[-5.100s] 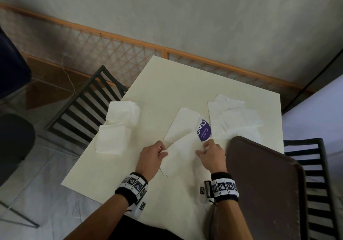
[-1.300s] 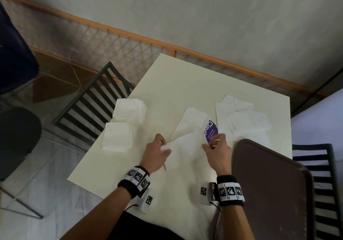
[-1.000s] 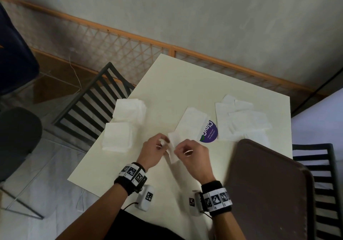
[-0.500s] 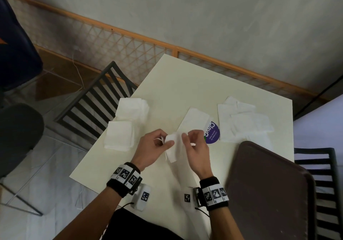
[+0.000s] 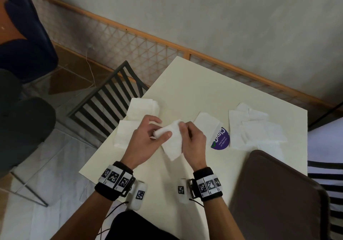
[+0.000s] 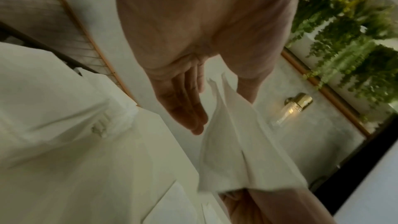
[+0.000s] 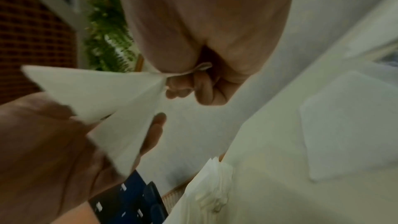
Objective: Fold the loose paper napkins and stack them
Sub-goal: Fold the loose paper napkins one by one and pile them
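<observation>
Both hands have lifted the napkin higher off the table; left hand and right hand pinch it.

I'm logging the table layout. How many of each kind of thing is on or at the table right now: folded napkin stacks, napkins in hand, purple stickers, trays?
Folded stacks: 2
Napkin in hand: 1
Purple sticker: 1
Brown tray: 1
Total: 5
Loose napkins overlap at the right, so they are not countable.

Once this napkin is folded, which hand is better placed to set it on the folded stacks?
Left. The left hand pinches the napkin and sits right beside the folded stacks; the right hand is farther.
</observation>
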### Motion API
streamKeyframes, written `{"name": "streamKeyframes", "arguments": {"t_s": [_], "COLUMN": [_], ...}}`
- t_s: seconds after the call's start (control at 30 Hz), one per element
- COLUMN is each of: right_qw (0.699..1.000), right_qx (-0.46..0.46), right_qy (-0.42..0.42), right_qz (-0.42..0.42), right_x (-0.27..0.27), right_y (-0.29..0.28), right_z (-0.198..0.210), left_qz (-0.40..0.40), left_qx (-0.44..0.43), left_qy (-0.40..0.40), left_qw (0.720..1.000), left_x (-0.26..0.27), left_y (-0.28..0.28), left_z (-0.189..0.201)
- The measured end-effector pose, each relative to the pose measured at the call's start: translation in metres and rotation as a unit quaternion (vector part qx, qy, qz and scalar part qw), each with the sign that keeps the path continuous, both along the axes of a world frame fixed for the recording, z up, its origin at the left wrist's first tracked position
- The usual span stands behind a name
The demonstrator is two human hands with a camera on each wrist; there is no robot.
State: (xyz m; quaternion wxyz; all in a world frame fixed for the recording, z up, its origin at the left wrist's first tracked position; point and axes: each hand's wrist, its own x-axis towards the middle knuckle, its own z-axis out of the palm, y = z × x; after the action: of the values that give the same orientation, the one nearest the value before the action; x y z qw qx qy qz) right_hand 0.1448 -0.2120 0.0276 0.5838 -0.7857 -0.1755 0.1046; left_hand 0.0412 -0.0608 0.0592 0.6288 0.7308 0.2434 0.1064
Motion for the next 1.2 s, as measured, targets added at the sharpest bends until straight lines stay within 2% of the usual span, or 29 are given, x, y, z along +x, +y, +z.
{"name": "streamKeyframes", "arguments": {"t_s": [0.07, 0.13, 0.3, 0.47, 0.6, 0.7, 0.8, 0.9, 1.0, 1.1, 1.2], "right_qw": [0.995, 0.99, 0.991, 0.994, 0.989, 0.984, 0.978, 0.975, 0.973, 0.962, 0.934], "right_qx": [-0.01, -0.017, -0.015, -0.015, -0.064, -0.103, -0.105, -0.15, -0.198, -0.269, -0.345], "right_qy": [-0.038, -0.046, 0.051, 0.078, 0.073, 0.084, 0.146, 0.109, 0.044, -0.03, -0.065], "right_qz": [0.093, 0.13, 0.121, 0.081, 0.107, 0.117, 0.102, 0.119, 0.109, 0.04, -0.064], "right_x": [-0.003, -0.007, -0.011, -0.02, -0.022, -0.027, -0.028, -0.024, -0.006, 0.031, 0.08], "right_y": [0.007, 0.018, 0.046, 0.083, 0.121, 0.141, 0.146, 0.138, 0.108, 0.055, -0.02], "right_z": [0.01, 0.014, 0.004, -0.02, -0.039, -0.049, -0.048, -0.051, -0.049, -0.041, -0.041], "left_qz": [-0.005, -0.002, 0.102, 0.2, 0.21, 0.208, 0.115, 0.034, 0.015, 0.025, 0.053], "left_qx": [-0.023, -0.033, 0.007, 0.138, 0.229, 0.34, 0.368, 0.374, 0.35, 0.314, 0.324], "left_qy": [0.027, 0.019, -0.029, 0.031, 0.107, 0.113, 0.076, 0.103, 0.158, 0.191, 0.13], "left_qw": [0.999, 0.999, 0.994, 0.97, 0.944, 0.91, 0.92, 0.921, 0.923, 0.929, 0.935], "left_x": [-0.003, -0.005, -0.012, -0.018, -0.019, -0.02, -0.014, -0.009, -0.006, -0.008, -0.008], "left_y": [0.011, 0.02, 0.041, 0.071, 0.092, 0.094, 0.084, 0.072, 0.067, 0.064, 0.05], "left_z": [-0.001, -0.002, -0.015, -0.041, -0.067, -0.085, -0.095, -0.114, -0.123, -0.117, -0.102]}}
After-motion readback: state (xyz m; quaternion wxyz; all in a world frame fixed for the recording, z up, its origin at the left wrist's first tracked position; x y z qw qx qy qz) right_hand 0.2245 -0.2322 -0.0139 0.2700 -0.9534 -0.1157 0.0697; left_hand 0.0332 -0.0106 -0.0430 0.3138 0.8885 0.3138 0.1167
